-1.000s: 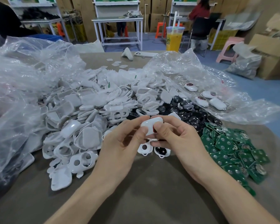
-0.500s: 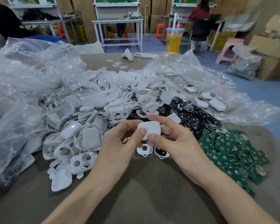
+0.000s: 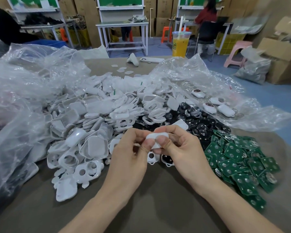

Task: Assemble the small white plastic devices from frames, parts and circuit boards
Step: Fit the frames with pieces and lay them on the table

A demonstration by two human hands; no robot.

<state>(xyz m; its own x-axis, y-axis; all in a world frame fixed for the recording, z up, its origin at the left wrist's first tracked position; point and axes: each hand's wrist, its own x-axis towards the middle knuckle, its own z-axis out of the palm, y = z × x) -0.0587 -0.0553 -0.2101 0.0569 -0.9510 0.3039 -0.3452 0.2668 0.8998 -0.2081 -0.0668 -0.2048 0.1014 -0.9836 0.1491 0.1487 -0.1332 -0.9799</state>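
Observation:
Both hands hold one small white plastic device above the table's near middle. My left hand pinches its left end with thumb and fingers; my right hand pinches its right end, thumb pressed on top. Below the hands lie a white frame with a round hole and a frame with a black insert. A large heap of white frames and shells spreads to the left, black round parts sit behind, and green circuit boards lie at the right.
Crumpled clear plastic bags cover the left side. Another bag at the back right carries several finished devices. A cup of orange drink and a phone stand at the far edge. Bare brown tabletop lies under my forearms.
Both hands have drawn closer together on the device and lowered it slightly; the fingers now curl tighter over it, covering most of its surface.

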